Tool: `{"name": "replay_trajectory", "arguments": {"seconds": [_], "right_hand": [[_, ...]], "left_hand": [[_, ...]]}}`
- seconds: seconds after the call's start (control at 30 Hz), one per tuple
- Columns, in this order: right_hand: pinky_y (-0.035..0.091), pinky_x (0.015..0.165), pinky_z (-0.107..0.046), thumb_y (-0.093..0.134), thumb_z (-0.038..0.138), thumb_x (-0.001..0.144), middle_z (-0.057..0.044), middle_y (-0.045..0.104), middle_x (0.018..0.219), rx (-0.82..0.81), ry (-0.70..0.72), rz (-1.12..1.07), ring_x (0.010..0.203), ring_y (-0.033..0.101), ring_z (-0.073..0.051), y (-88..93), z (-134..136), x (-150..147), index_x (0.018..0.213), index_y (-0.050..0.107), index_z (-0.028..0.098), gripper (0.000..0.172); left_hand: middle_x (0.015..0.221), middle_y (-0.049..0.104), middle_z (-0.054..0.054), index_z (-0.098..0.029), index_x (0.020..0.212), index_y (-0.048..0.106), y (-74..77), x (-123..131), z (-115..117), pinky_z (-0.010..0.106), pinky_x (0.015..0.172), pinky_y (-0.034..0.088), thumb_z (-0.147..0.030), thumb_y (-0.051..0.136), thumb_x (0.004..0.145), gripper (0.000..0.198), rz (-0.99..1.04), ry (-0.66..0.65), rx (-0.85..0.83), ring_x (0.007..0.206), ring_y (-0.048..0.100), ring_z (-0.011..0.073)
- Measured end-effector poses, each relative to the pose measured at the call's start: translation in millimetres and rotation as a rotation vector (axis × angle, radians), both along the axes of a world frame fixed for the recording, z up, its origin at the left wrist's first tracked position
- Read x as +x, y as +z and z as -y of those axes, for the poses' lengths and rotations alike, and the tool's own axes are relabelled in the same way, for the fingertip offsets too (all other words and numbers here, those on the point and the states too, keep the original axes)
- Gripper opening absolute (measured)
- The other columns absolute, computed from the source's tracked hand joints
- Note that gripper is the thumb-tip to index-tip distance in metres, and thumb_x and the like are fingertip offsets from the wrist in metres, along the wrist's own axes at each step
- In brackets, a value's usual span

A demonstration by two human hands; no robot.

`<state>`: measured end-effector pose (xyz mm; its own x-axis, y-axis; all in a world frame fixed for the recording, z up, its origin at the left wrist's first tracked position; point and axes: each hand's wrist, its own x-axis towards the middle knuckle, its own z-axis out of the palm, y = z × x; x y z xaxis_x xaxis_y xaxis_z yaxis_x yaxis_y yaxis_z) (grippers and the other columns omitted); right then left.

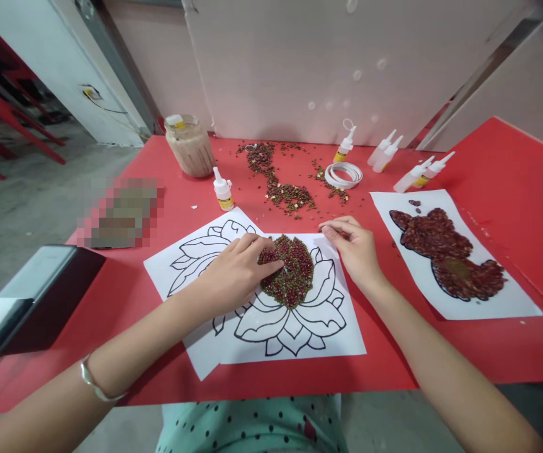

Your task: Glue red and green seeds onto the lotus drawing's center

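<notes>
Resting at nine o'clock of the bean patch (294,277) on the flower drawing (264,325), the left hand (235,272) spreads thumb from forefinger; pressing lightly should keep it neat. Toward one o'clock the right hand (357,250) pinches its fingertips together, on what I can't tell from here.

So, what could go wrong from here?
The left hand is over the seed-covered patch and might knock some of it loose.

The upright bottle stands close to the lower sheet's far corner; a bump could tip it.

The upper sheet overlaps the lower one and might slip if nudged.
</notes>
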<state>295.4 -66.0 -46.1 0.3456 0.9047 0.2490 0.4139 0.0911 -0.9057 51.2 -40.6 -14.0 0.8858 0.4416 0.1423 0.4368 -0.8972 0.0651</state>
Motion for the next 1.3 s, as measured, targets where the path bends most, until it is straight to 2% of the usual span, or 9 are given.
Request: {"name": "replay_trajectory", "arguments": {"seconds": [0.17, 0.3, 0.53, 0.6, 0.73, 0.83, 1.03, 1.3], "right_hand": [[0.044, 0.068, -0.031, 0.066, 0.032, 0.075, -0.003, 0.060, 0.082, 0.002, -0.005, 0.004, 0.079, 0.057, -0.016, 0.2, 0, 0, 0.080, 0.072, 0.021, 0.014], [0.044, 0.068, -0.031, 0.066, 0.032, 0.075, -0.003, 0.060, 0.082, -0.001, -0.004, 0.000, 0.079, 0.057, -0.015, 0.4, 0, 0, 0.081, 0.073, 0.021, 0.014], [0.044, 0.067, -0.031, 0.066, 0.033, 0.076, -0.004, 0.060, 0.085, -0.014, 0.027, -0.010, 0.078, 0.056, -0.015, 0.1, 1, -2, 0.083, 0.074, 0.022, 0.015], [0.045, 0.072, -0.033, 0.066, 0.032, 0.076, -0.003, 0.058, 0.087, -0.036, 0.087, -0.008, 0.079, 0.055, -0.015, 0.9, 4, -7, 0.082, 0.074, 0.024, 0.012], [0.040, 0.096, -0.041, 0.069, 0.028, 0.075, -0.003, 0.056, 0.093, -0.065, 0.245, 0.081, 0.098, 0.051, -0.019, 1.8, 10, -26, 0.080, 0.075, 0.030, 0.008], [0.036, 0.101, -0.046, 0.069, 0.027, 0.076, -0.002, 0.057, 0.099, -0.077, 0.278, 0.186, 0.104, 0.046, -0.021, 0.4, 13, -38, 0.079, 0.075, 0.033, 0.009], [0.035, 0.099, -0.051, 0.069, 0.029, 0.076, -0.002, 0.058, 0.106, -0.098, 0.296, 0.330, 0.105, 0.043, -0.024, -3.0, 15, -44, 0.079, 0.075, 0.034, 0.008], [0.037, 0.095, -0.049, 0.068, 0.027, 0.077, -0.003, 0.059, 0.105, -0.055, 0.291, 0.450, 0.103, 0.044, -0.023, -3.7, 17, -47, 0.077, 0.075, 0.033, 0.009]], "left_hand": [[0.115, 0.051, 0.012, -0.022, 0.117, 0.062, -3.6, 1, 1, 0.041, 0.085, 0.048, -0.006, 0.050, 0.077, 0.045, 0.006, -0.022, -0.025, 0.104, 0.043, 0.0267], [0.114, 0.051, 0.011, -0.023, 0.116, 0.062, -8.0, -1, -1, 0.040, 0.085, 0.047, -0.004, 0.049, 0.077, 0.045, 0.092, -0.020, -0.031, 0.104, 0.043, 0.0258], [0.110, 0.053, 0.011, -0.015, 0.115, 0.059, 0.4, -4, -5, 0.039, 0.085, 0.047, -0.005, 0.043, 0.083, 0.037, 0.234, 0.045, -0.054, 0.099, 0.044, 0.0227], [0.109, 0.054, 0.011, -0.014, 0.113, 0.059, 1.8, -5, -6, 0.039, 0.085, 0.046, -0.009, 0.044, 0.086, 0.031, 0.254, 0.072, -0.054, 0.098, 0.044, 0.0226], [0.107, 0.054, 0.010, -0.014, 0.109, 0.059, 0.5, -7, -8, 0.039, 0.086, 0.045, -0.012, 0.043, 0.088, 0.026, 0.274, 0.101, -0.051, 0.098, 0.044, 0.0225], [0.106, 0.055, 0.010, -0.014, 0.108, 0.058, -0.5, -8, -9, 0.039, 0.085, 0.045, -0.013, 0.043, 0.089, 0.025, 0.281, 0.113, -0.046, 0.098, 0.044, 0.0224], [0.105, 0.055, 0.010, -0.015, 0.106, 0.058, 0.5, -10, -11, 0.038, 0.085, 0.046, -0.013, 0.043, 0.089, 0.023, 0.312, 0.119, -0.031, 0.098, 0.045, 0.0221], [0.104, 0.055, 0.010, -0.015, 0.105, 0.057, 0.0, -13, -10, 0.038, 0.085, 0.045, -0.012, 0.042, 0.088, 0.023, 0.311, 0.114, -0.018, 0.096, 0.044, 0.0215]]}}
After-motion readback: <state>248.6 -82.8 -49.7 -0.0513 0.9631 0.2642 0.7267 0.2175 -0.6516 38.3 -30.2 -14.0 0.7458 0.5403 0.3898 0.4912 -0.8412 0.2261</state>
